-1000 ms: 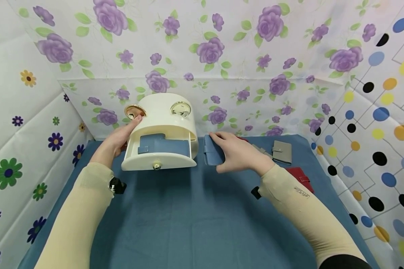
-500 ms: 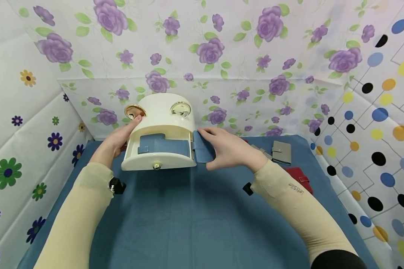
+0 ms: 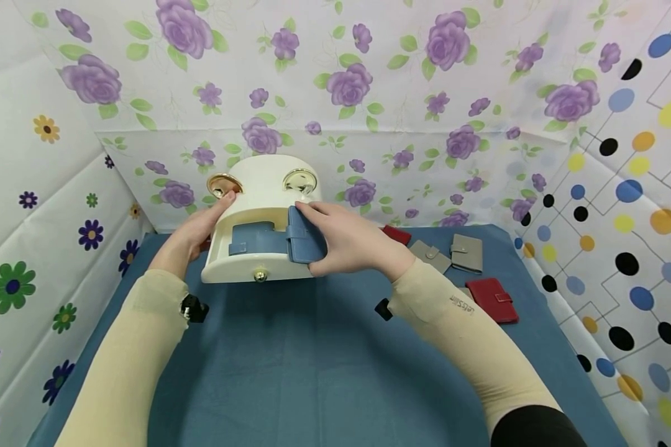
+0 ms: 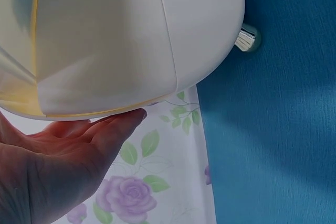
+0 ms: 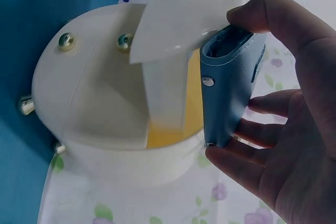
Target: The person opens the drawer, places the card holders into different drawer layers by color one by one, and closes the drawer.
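The blue wallet [image 3: 306,239] is pinched by the right hand [image 3: 349,239], long axis roughly twelve-to-six, the drawer [image 3: 235,269] mostly toward nine o'clock; the cabinet [image 3: 269,189] is touched by the left hand [image 3: 192,231].

I have three views around the cream box [image 3: 268,189]. My head view sits farthest off, above the box's front, facing forward and down; it takes in both hands, the desk [image 3: 291,372] and the floral cloth [image 3: 335,93] behind the box. My left-wrist view is close on the box's left side, tilted so the desk lies along its right edge; it shares the left hand [image 3: 194,231] with the head view. My right-wrist view, near the box's right, shares the right hand [image 3: 352,239] and blue wallet [image 5: 228,87] with the head.
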`<state>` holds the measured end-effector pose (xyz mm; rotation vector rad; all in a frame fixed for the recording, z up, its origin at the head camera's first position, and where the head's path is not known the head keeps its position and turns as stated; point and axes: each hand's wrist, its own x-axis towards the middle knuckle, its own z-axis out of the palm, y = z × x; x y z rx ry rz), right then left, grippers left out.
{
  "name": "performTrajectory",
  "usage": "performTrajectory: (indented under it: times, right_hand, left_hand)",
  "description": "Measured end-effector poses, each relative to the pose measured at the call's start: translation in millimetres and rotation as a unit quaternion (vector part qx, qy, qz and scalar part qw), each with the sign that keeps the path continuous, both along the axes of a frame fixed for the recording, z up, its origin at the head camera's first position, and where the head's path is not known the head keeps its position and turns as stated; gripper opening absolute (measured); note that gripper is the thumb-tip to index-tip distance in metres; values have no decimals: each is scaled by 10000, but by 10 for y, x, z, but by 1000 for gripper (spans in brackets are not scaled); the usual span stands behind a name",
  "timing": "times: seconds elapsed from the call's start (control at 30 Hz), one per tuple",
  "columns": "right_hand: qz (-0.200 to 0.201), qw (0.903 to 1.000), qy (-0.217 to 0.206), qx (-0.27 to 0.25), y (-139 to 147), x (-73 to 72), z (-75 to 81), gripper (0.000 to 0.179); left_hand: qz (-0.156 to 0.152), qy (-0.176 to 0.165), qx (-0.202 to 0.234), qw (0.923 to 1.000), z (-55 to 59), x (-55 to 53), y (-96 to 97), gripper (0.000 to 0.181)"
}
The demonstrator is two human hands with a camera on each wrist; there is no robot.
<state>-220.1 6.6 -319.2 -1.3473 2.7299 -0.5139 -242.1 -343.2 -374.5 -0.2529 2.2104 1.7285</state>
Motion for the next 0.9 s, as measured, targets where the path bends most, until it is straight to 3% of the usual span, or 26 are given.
performTrajectory:
  times: [0.6, 0.8, 0.9]
  right_hand:
    - [417, 9989, -6, 231, -384, -27, 252, 100]
    - [585, 9977, 20, 352, -443, -48, 255, 89]
    - [589, 9977, 6, 340, -444, -64, 248, 83]
  left_hand:
    - [-15, -21, -95, 10000, 19, 1, 10, 104]
    - [-20, -58, -127, 9999, 76, 36, 40, 103]
    - [-22, -43, -129, 9999, 50, 24, 28, 103]
